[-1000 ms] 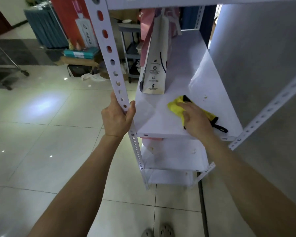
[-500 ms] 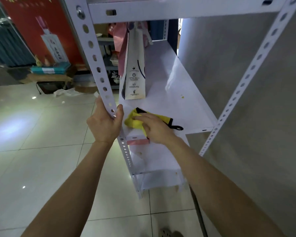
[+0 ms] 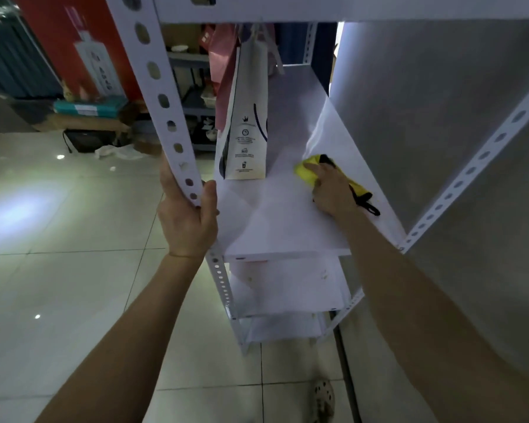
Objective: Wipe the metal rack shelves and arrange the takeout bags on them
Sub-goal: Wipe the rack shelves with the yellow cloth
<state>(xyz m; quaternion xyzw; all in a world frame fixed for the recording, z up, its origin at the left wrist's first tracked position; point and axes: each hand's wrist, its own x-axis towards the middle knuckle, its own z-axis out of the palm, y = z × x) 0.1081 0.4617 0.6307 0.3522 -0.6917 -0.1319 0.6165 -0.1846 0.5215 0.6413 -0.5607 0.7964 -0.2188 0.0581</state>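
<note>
Shelf: white metal, at the middle level of the rack; one cloth and two bags are carried on it.
Cloth: yellow and bunched. It is placed near the shelf's right edge, about halfway back, and a black strap is trailed from it toward the front right corner.
Right hand: laid flat on top of the cloth, which is pressed against the shelf. The index finger is stretched forward over the fabric and nothing is clenched.
Left hand: closed firmly round the front left post, just above the shelf's front left corner.
Post: white and perforated, with oval holes along its length.
White bag: a paper takeout bag, stood upright along the shelf's left edge and printed with small dark icons. Its contents cannot be seen.
Pink bag: stood behind the white bag toward the back left corner and partly hidden by it. Its contents cannot be seen.
Lower shelves: white; small specks are scattered on the upper one.
Floor: pale glossy tiles.
</note>
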